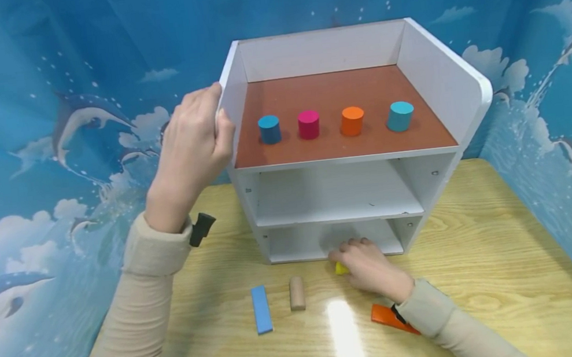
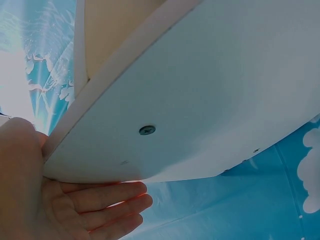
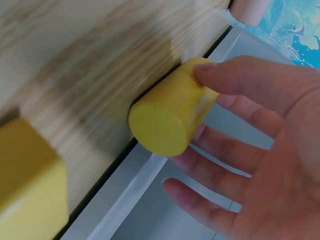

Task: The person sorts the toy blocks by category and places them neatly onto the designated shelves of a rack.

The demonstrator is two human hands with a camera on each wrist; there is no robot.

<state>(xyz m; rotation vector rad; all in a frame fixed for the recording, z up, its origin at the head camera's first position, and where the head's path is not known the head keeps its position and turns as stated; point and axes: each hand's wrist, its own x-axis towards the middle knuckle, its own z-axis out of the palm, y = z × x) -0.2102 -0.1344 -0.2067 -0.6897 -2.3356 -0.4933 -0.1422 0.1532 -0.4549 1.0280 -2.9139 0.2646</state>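
Note:
My left hand (image 1: pixel 190 145) holds the upper left side panel of a small white shelf (image 1: pixel 336 160). In the left wrist view its fingers (image 2: pixel 107 205) lie along the panel's outer face (image 2: pixel 165 100), with the thumb round the edge. Low at the shelf's front, my right hand (image 1: pixel 368 266) pinches a yellow cylinder (image 3: pixel 165 117) between thumb and fingers. The cylinder lies on its side by the bottom board's front edge, and the hand covers most of it in the head view. Another yellow block (image 3: pixel 32 185) shows near it in the right wrist view.
Blue (image 1: pixel 270 129), magenta (image 1: pixel 309 125), orange (image 1: pixel 352 121) and turquoise (image 1: pixel 400 116) cylinders stand in a row on the shelf's brown top. On the wooden table (image 1: pixel 217 325) lie a flat blue block (image 1: pixel 261 309), a plain wooden half-round piece (image 1: pixel 296 294) and an orange block (image 1: pixel 386 314) beside the right wrist.

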